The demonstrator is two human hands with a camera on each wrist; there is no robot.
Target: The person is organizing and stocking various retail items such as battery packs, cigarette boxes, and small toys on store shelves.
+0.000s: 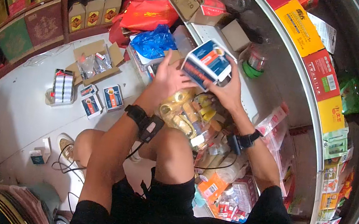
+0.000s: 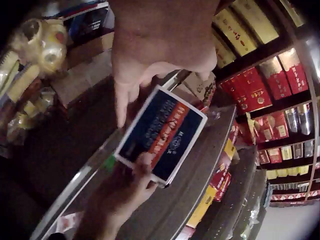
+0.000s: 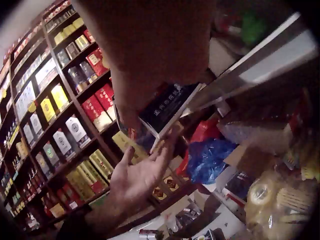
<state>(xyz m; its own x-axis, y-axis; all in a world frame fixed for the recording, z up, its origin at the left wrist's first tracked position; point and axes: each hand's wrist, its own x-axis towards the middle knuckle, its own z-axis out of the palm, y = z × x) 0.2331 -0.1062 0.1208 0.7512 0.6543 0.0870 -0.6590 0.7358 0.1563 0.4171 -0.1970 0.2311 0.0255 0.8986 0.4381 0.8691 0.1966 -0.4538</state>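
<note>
In the head view my right hand [image 1: 229,91] grips a dark blue and white box [image 1: 209,61] with an orange label, held up over the lower shelf. Its thumb lies along the near side and its fingers reach over the far edge. My left hand [image 1: 169,79] is spread palm up beside the box's left end, fingertips right at its lower edge. The left wrist view shows the box's printed face [image 2: 162,132] with the right thumb pressed on it. In the right wrist view the left palm [image 3: 140,175] faces up under the box's corner.
Similar blue boxes [image 1: 113,97] lie on the white floor at left, near an open carton [image 1: 97,62] and a striped stack [image 1: 63,87]. A blue plastic bag [image 1: 155,41] sits behind the left hand. Bagged yellow goods [image 1: 183,115] lie below the hands. A shelf edge [image 1: 306,76] curves along the right.
</note>
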